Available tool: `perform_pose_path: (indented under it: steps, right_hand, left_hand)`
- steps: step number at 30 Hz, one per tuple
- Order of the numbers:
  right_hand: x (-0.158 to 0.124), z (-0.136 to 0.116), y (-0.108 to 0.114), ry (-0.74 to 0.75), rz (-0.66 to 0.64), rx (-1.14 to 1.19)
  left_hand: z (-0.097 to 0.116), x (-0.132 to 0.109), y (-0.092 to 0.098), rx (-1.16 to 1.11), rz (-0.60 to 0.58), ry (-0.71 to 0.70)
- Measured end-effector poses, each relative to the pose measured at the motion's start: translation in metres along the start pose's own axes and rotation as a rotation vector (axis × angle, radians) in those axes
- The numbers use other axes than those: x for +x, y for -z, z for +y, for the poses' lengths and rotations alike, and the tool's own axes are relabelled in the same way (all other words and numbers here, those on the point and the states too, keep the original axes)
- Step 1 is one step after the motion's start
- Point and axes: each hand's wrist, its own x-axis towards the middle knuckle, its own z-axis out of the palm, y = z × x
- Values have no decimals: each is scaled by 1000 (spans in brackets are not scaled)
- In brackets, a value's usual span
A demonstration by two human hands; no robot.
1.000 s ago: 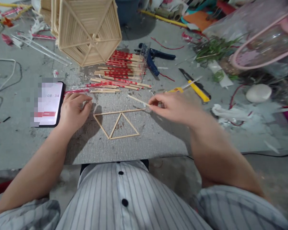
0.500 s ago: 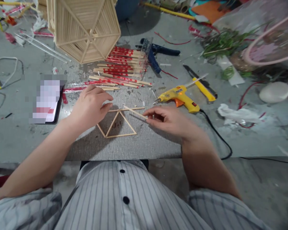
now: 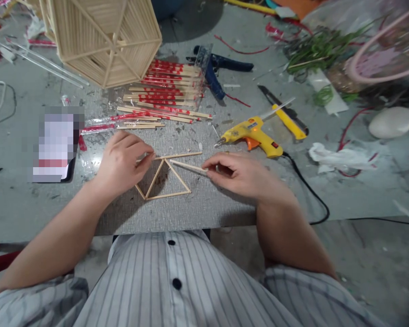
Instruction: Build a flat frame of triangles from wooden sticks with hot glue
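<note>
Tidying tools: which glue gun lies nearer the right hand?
The yellow glue gun, just beyond the right hand; the dark blue glue gun lies farther back.

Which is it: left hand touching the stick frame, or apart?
Touching. Head view: the left hand has its fingertips closed on the stick frame, at the left end of its top stick, no gap visible. The right hand holds a loose stick.

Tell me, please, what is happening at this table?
A person in a striped shirt is at a cluttered table. The left hand touches the upper left of a flat stick frame. The right hand pinches a loose stick, its tip near the frame's top joint. A yellow glue gun lies beyond the right hand, untouched; wrapped sticks lie behind the frame.
</note>
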Motion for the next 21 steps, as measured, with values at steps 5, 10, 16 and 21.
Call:
perform_pose_path:
  steps: [5, 10, 16, 21]
  right_hand:
    - [0, 4, -1, -33, -83, -103]
    - [-3, -7, -1, -86, -244, -202]
    - [0, -21, 5, -163, -420, -117]
    - [3, -21, 7, -178, -456, 19]
  left_hand:
    - [-2, -1, -3, 30, -14, -36]
    - [-7, -3, -6, 72, 46, -124]
    - [-9, -4, -8, 79, 113, -192]
    - [-9, -4, -7, 104, 122, -219]
